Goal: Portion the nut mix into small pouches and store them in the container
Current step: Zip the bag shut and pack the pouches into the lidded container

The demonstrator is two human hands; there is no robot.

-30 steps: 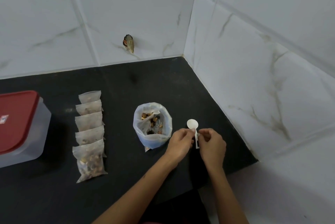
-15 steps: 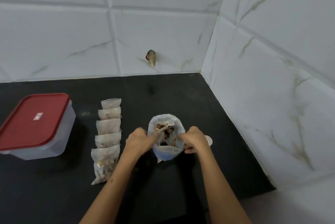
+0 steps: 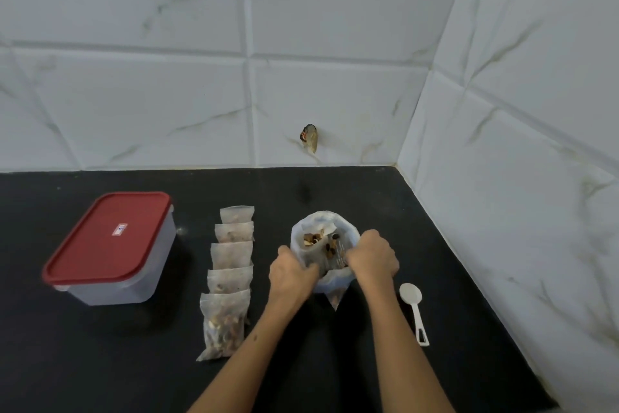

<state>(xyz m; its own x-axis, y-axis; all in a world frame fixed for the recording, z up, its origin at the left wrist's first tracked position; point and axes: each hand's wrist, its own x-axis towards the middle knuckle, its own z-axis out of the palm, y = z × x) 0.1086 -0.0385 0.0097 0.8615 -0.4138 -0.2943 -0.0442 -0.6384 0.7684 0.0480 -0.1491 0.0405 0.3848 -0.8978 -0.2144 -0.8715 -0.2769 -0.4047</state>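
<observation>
An open plastic bag of nut mix (image 3: 318,228) stands on the black counter (image 3: 335,362), nuts showing inside. My left hand (image 3: 291,273) grips its near left rim and my right hand (image 3: 373,258) grips its right rim. Left of the bag, several filled small pouches (image 3: 231,278) lie overlapping in a row running front to back. Further left stands the translucent container (image 3: 134,285) with its red lid (image 3: 107,238) shut. A white plastic spoon (image 3: 413,309) lies on the counter just right of my right forearm.
White marble-look tiled walls close the counter at the back and on the right, meeting in a corner (image 3: 402,165). A small brownish object (image 3: 310,138) sticks out of the back wall above the counter.
The spoon was put down on the counter. Both hands moved left to the nut bag and took hold of its rim. The camera view shifted so the container shows fully.
</observation>
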